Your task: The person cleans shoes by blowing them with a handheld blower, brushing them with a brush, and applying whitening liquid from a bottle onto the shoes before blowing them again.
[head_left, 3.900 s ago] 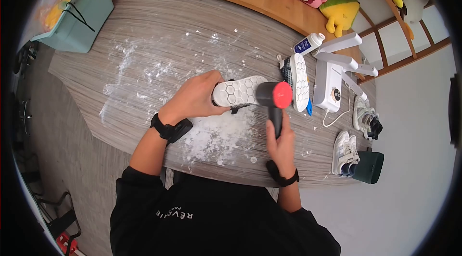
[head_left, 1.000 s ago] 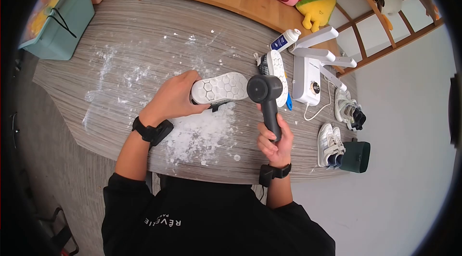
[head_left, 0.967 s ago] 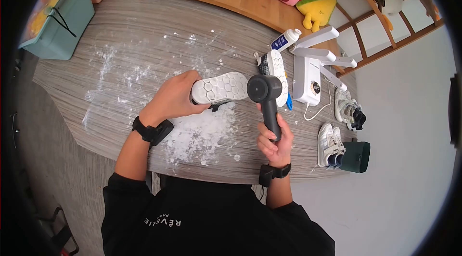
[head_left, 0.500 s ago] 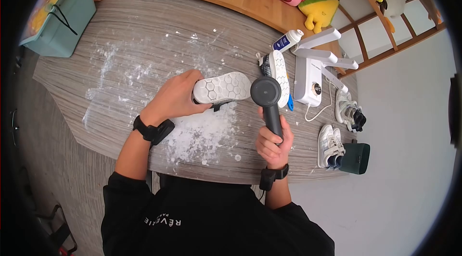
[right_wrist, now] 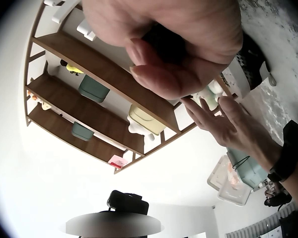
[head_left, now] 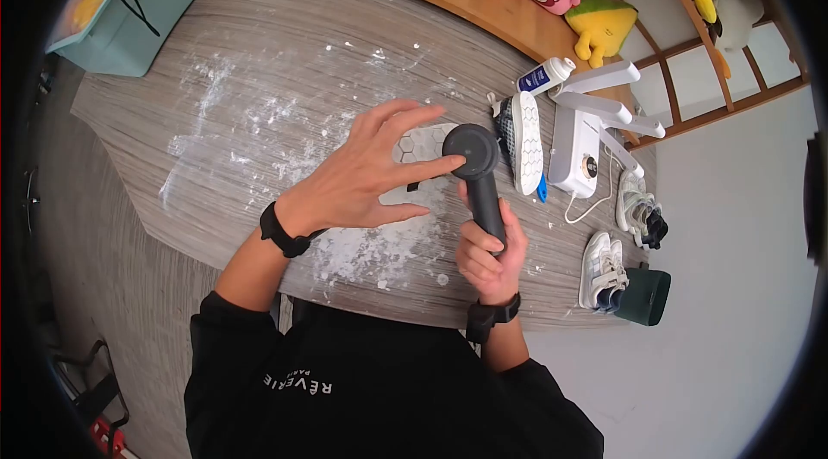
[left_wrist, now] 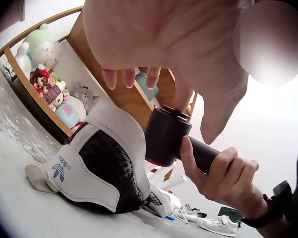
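My right hand (head_left: 493,252) grips the handle of a black round-headed electric scrubber (head_left: 473,151), its round back facing up; in the left wrist view, a red edge shows under the head. My left hand (head_left: 358,174) has its fingers spread, the index fingertip right at the middle of the scrubber's back. Below that hand, a black-and-white sneaker (left_wrist: 109,163) rests on the table with its hexagon-patterned sole up, partly hidden by the hand and the scrubber in the head view. The matching sneaker (head_left: 526,148) lies on its side to the right.
White residue (head_left: 371,256) is scattered over the table. A blue-labelled bottle (head_left: 546,76), a white appliance with several arms (head_left: 578,148) and a blue tool (head_left: 542,190) are right. White shoes (head_left: 601,273) stand nearer. A teal bin (head_left: 147,19) is left, a toy shelf (head_left: 483,2) behind.
My left hand has let go of the sneaker and moved its spread fingers over to the scrubber's head. Earlier the scrubber's red face showed; my right hand has since turned it away.
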A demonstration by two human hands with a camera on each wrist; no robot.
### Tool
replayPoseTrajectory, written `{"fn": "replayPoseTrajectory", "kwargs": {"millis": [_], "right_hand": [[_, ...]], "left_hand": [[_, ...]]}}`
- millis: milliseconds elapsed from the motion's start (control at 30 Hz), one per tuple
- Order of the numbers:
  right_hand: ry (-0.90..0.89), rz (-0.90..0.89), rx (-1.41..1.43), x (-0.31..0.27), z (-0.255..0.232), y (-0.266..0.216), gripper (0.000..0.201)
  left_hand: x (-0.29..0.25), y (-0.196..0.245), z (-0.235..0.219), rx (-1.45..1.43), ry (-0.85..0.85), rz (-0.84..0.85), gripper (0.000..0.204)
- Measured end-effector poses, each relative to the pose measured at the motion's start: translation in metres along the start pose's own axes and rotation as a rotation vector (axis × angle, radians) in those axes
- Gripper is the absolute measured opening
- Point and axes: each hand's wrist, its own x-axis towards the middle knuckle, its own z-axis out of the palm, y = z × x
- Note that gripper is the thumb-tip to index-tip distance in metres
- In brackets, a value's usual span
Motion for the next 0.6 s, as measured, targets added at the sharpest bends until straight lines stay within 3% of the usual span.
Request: {"fn": "replayPoseTrajectory", "kwargs": {"millis": [233,600], "right_hand": [[-0.076,-0.028,-0.041,0.002,-0.002,0.004,0.062],[0.020,-0.046,-0.042,-0.004,-0.011,0.002,0.061]], "left_hand": [[-0.001,-0.003,0.002,-0.044,0.009,-0.013,0.069],[-0.004,-0.008,0.011,-0.033,-0.028,-0.007,0.060]]}}
